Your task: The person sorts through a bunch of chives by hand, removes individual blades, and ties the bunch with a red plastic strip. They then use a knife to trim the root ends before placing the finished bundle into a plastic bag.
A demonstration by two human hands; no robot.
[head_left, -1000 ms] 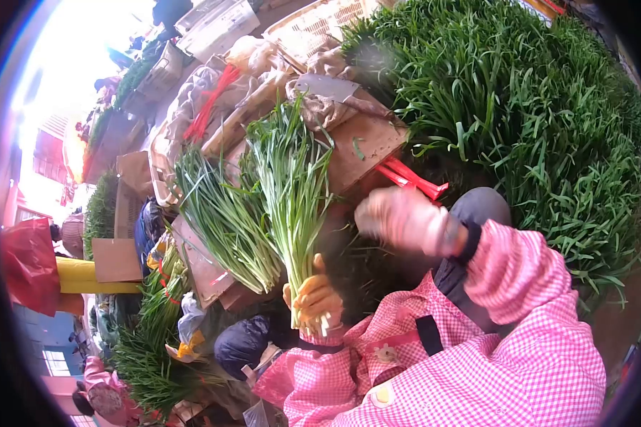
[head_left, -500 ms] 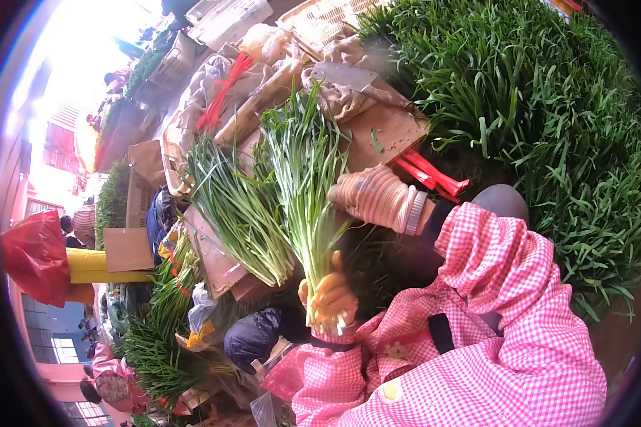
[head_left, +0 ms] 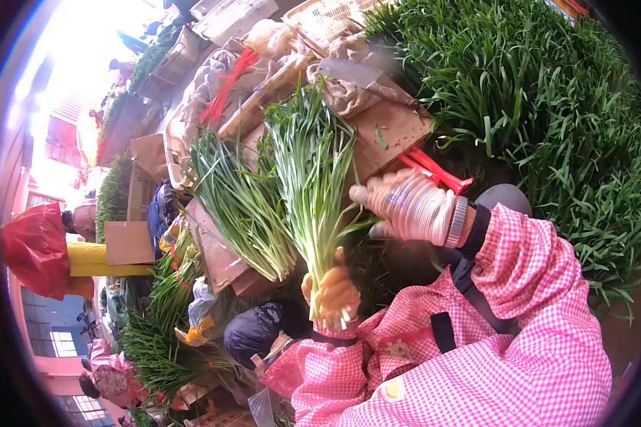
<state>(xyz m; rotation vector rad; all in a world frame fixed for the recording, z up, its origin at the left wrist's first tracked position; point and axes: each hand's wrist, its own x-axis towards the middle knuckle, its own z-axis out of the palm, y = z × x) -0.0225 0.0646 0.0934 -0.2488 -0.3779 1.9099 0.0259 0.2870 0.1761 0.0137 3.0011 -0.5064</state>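
My left hand (head_left: 335, 293), in an orange glove, is closed around the white lower ends of a bunch of long green leafy stalks (head_left: 312, 171). The bunch fans out toward the top of the view. Just right of it is my right hand (head_left: 409, 206), in a striped glove, with its fingers apart and nothing gripped. A few stray stalks stick out of the bunch toward its thumb. Another bunch of stalks (head_left: 238, 206) lies on a board (head_left: 210, 245) left of the held one.
A large mass of green leaves (head_left: 534, 142) fills the upper right. Red strips (head_left: 434, 171) lie by a brown board (head_left: 388, 139) bearing a flat blade (head_left: 349, 72). More red strips (head_left: 229, 85) rest on cloth. Tied bundles (head_left: 171, 285) lie left; a person in pink (head_left: 110, 373) is farther off.
My right hand has come off the held bunch, moving slightly right, and its fingers have spread. Stray stalks now stick out farther on that side. My left hand keeps its hold.
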